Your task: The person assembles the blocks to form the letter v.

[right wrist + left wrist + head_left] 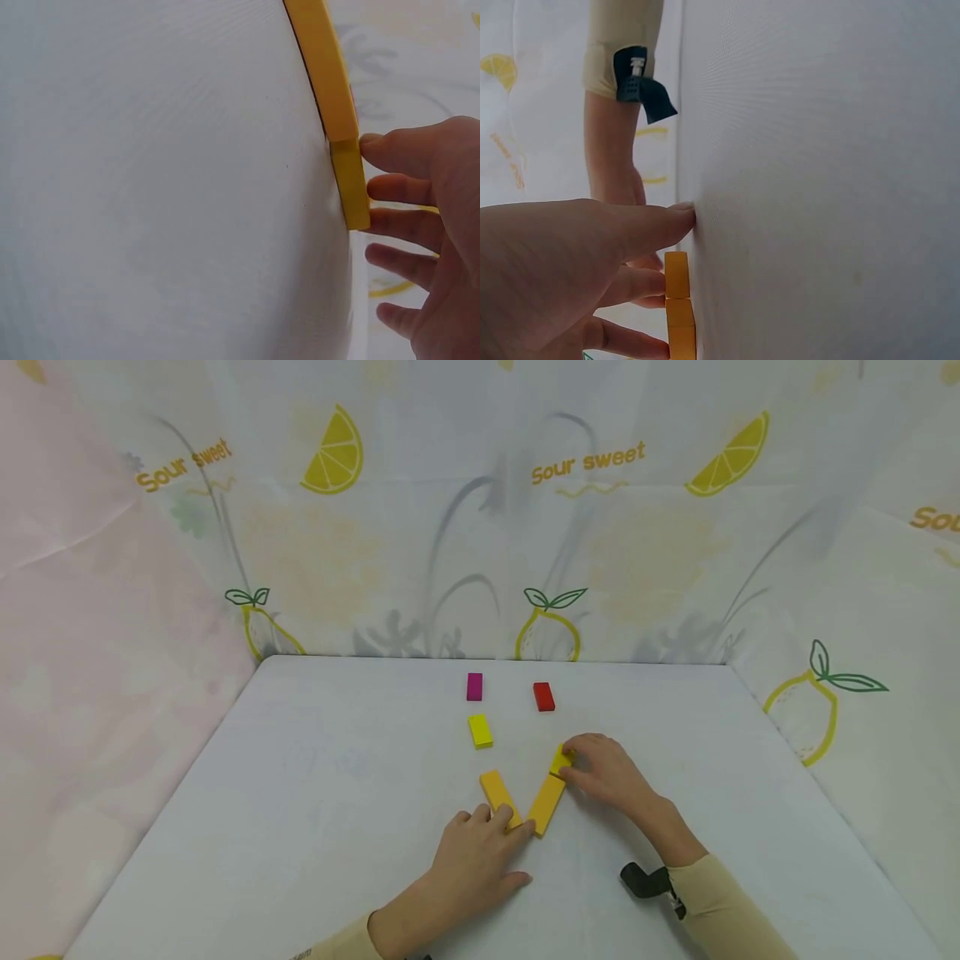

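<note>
My right hand holds a small yellow block between thumb and fingertips. It meets the far end of a longer orange block, which slants to the right. The right wrist view shows the thumb at the seam between that yellow block and the orange block. Another orange block leans the other way, so the two form a V. Over the V's near end lies my left hand, fingers extended and touching the orange blocks, its thumb spread apart.
Farther back on the white table lie a yellow block, a magenta block and a red block. A lemon-print cloth hangs behind the table's far edge. A black strap hangs at my right cuff.
</note>
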A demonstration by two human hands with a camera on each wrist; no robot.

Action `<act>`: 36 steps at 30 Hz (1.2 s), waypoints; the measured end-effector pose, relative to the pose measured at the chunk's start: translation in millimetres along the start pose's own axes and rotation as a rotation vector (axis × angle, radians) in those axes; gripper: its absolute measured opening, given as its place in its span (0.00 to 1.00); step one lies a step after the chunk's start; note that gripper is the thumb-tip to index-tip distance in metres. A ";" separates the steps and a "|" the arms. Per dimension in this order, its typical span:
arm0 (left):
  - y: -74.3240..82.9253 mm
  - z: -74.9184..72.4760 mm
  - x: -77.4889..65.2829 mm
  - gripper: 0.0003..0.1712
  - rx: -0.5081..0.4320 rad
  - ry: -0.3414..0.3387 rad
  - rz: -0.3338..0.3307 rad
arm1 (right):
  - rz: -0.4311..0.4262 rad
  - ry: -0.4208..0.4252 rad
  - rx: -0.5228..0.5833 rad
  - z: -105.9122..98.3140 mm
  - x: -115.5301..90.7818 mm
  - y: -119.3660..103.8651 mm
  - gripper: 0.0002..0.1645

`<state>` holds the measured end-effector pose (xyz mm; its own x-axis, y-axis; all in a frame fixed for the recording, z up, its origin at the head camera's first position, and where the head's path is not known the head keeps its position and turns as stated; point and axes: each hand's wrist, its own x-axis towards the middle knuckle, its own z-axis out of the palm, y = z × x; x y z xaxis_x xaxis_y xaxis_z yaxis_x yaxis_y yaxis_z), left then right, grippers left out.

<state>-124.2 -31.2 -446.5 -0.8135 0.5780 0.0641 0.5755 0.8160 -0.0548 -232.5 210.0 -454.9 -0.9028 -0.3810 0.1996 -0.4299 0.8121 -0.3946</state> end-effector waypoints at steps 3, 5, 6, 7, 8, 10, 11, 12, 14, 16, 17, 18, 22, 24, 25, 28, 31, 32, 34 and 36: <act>0.2 0.2 0.3 0.34 -0.004 0.002 0.000 | -0.007 0.010 0.004 0.3 -0.1 1.3 0.15; 0.2 0.5 0.5 0.34 -0.005 0.004 -0.002 | -0.007 0.012 0.007 0.5 0.0 1.5 0.15; 0.2 0.6 0.5 0.34 -0.004 0.005 -0.004 | -0.006 0.012 0.006 0.7 -0.3 1.6 0.15; 0.2 0.8 0.4 0.34 -0.002 0.006 -0.005 | -0.003 0.012 0.006 0.8 -0.4 1.5 0.15; 0.2 1.0 0.4 0.34 -0.004 0.006 -0.006 | -0.001 0.011 0.007 0.9 -0.6 1.4 0.15; 0.2 1.2 0.4 0.34 -0.004 0.006 -0.006 | 0.007 0.010 0.009 1.0 -1.3 1.1 0.15; 0.3 1.2 0.3 0.34 -0.005 0.005 -0.005 | 0.011 0.010 0.012 1.1 -1.7 0.9 0.15; 0.3 1.3 0.3 0.34 -0.006 0.003 -0.005 | 0.017 0.010 0.013 1.3 -2.1 0.7 0.15; 0.3 1.4 0.3 0.34 -0.008 -0.001 -0.005 | 0.019 0.010 0.010 2.0 -2.9 0.5 0.15; 0.2 1.4 0.2 0.34 -0.004 -0.007 -0.006 | 0.021 0.010 0.005 2.9 -3.6 0.5 0.15; 0.3 1.3 0.0 0.34 -0.003 -0.009 -0.005 | 0.018 0.012 0.002 3.5 -3.9 0.4 0.15; 0.4 1.5 -0.1 0.35 -0.001 -0.010 -0.006 | 0.016 0.014 -0.002 3.9 -4.2 0.4 0.15; 0.8 1.6 -0.8 0.34 -0.001 -0.004 -0.002 | 0.011 0.020 -0.005 4.4 -6.0 -0.4 0.14; 1.0 1.9 -0.9 0.34 -0.002 0.006 0.000 | 0.010 0.021 -0.009 4.1 -7.0 -0.9 0.14; 0.9 1.8 -0.9 0.34 -0.003 0.011 0.000 | 0.010 0.021 -0.012 4.1 -7.3 -1.1 0.14; 0.7 1.8 -0.5 0.34 -0.005 0.022 -0.001 | 0.013 0.018 -0.021 3.5 -7.7 -2.3 0.15; 0.2 1.5 0.0 0.34 -0.009 0.019 -0.002 | 0.020 0.014 -0.024 3.1 -7.2 -3.5 0.15; 0.0 1.8 0.1 0.34 -0.011 0.014 -0.003 | 0.024 0.012 -0.024 3.0 -7.0 -3.9 0.15; -0.4 2.0 0.4 0.34 -0.014 0.004 -0.004 | 0.032 0.007 -0.024 2.6 -6.5 -4.8 0.15; -0.6 2.1 0.5 0.34 -0.017 -0.004 -0.005 | 0.036 0.002 -0.029 2.5 -6.2 -5.3 0.16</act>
<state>-125.1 -31.4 -448.6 -0.8164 0.5742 0.0606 0.5730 0.8187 -0.0381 -224.7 207.0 -456.3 -0.9177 -0.3503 0.1872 -0.3964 0.8377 -0.3757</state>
